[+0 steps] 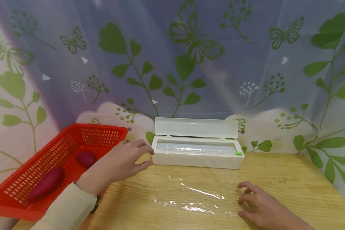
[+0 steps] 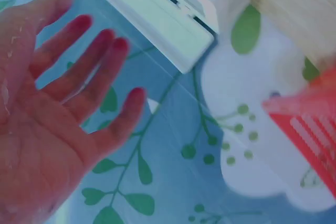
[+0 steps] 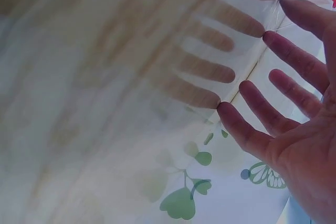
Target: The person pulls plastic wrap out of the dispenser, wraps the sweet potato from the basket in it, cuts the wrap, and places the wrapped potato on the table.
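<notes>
Presently, the transparent film [image 1: 199, 192] is spread on the wooden table [image 1: 276, 169] in front of the white dispenser [image 1: 196, 160], between both hands. The left hand [image 1: 127, 161] is positioned just beside the dispenser's left end, above the table, with fingers spread and nothing grasped; contact with the dispenser cannot be confirmed. The right hand [image 1: 261, 204] is placed just beyond the film's right side, its fingers extended and released, with some fingertips set against the tabletop; whether the film's edge is touched cannot be determined. The dispenser's lid [image 1: 195, 127] is raised. Two purple tubers [image 1: 47, 183] are contained in the red basket [image 1: 103, 135], at the left forearm
</notes>
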A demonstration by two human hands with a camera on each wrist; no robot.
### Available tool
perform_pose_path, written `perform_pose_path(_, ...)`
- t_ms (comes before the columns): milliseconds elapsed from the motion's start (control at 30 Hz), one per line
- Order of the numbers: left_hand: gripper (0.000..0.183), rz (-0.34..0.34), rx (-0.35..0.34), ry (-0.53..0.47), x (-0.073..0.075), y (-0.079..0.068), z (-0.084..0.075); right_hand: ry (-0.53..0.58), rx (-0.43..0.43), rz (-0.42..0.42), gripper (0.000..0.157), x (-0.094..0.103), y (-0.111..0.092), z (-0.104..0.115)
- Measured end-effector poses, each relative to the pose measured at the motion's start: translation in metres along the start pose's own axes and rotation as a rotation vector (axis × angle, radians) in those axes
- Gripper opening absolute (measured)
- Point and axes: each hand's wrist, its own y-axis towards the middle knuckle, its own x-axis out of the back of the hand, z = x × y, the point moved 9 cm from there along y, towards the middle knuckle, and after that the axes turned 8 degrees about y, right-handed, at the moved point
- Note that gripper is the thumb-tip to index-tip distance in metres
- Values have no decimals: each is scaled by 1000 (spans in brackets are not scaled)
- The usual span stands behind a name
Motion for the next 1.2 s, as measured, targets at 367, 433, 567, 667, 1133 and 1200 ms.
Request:
perform_pose_path(367,45,-68,-1,87,9,-6,33,-46,-23,84,17,-3,1,-3)
perform_pose_path(433,45,-93,-9,113,11,-8,40,-40,-41,112,19,-4,2,-4)
perform_pose_path(567,44,-153,-52,183,19,-11,49,-24,-89,152,20,-7,3,-7)
perform_pose_path(667,43,-187,-85,230,23,-14,57,-19,-108,165,20,-8,4,-8)
perform_pose_path(1133,45,-293,-176,363,18,-35,101,-34,-104,169,19,-7,3,-7)
perform_pose_path(1200,45,-288,-167,375,14,-38,109,-33,-110,164,19,-7,3,-8)
